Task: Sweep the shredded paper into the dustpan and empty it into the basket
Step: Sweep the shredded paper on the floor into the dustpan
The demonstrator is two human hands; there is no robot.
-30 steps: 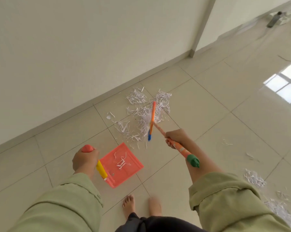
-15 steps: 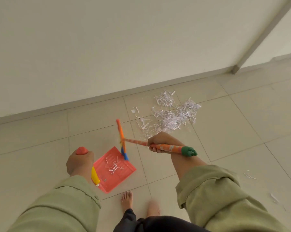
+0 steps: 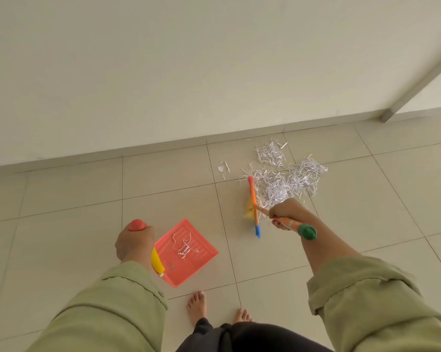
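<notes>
A pile of white shredded paper lies on the tiled floor near the wall. My right hand grips the orange handle of a small broom, whose head stands at the left edge of the pile. The handle ends in a green cap. My left hand grips the upright yellow handle of a red dustpan, with the handle's red tip showing above my fist. The dustpan lies flat on the floor, left of the broom, with a few paper strips in it. No basket is in view.
A pale wall runs along the far side of the floor, with a grey corner strip at the right. My bare feet stand just behind the dustpan. A few loose shreds lie left of the pile.
The broom head swept to the dustpan half a second ago and has swung back right to the pile's edge. The dustpan has stayed in place. The view has turned left.
</notes>
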